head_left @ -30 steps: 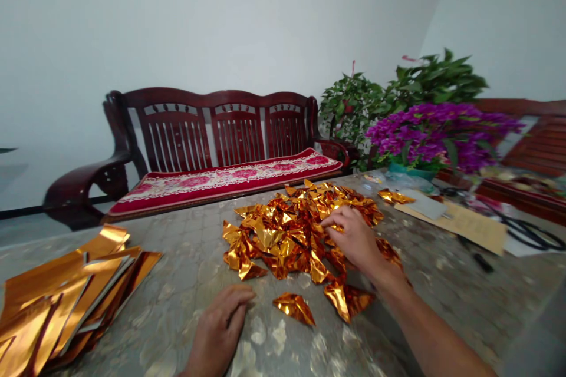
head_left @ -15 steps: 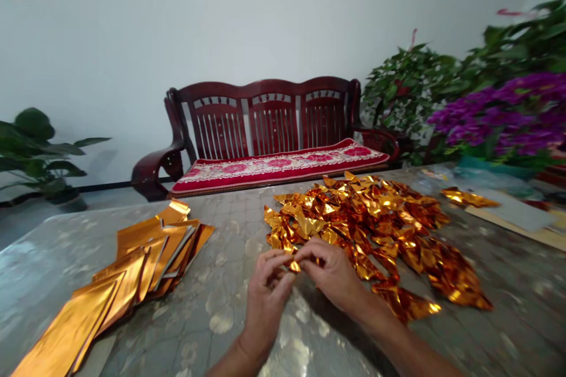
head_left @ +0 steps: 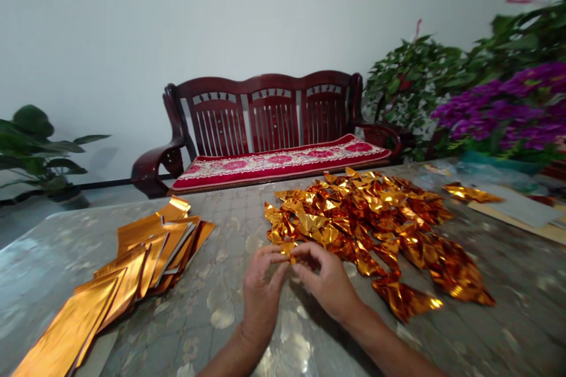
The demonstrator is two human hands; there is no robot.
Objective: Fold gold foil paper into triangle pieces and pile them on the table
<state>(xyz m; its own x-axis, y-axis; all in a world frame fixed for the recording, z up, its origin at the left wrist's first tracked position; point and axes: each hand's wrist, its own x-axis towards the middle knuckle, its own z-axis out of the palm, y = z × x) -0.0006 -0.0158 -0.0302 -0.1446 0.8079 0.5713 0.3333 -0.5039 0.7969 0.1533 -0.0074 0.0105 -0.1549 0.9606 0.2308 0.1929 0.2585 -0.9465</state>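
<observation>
Between my fingertips is a small piece of gold foil paper (head_left: 290, 251), mostly hidden by the fingers. My left hand (head_left: 263, 283) pinches it from the left with thumb and fingers. From the right, my right hand (head_left: 327, 280) pinches the same piece. Just beyond and to the right of my hands spreads a heap of folded gold foil pieces (head_left: 354, 218), pointed at their ends. One folded piece (head_left: 404, 299) lies at the heap's near edge, by my right forearm. Over on the left lies a fanned stack of flat gold foil sheets (head_left: 128, 274).
A patterned cover lies over the table (head_left: 230, 306). At the right back are a sheet of paper (head_left: 522, 207), clear plastic and purple flowers (head_left: 495, 109). Behind the table stands a dark red wooden bench (head_left: 269, 112) with a red floral cushion (head_left: 283, 162). Leafy plants flank it.
Both hands have shifted slightly, keeping their pinch on the foil paper. Their fingers sit a little differently around it. The view has moved a little; the heap and the stack look unchanged.
</observation>
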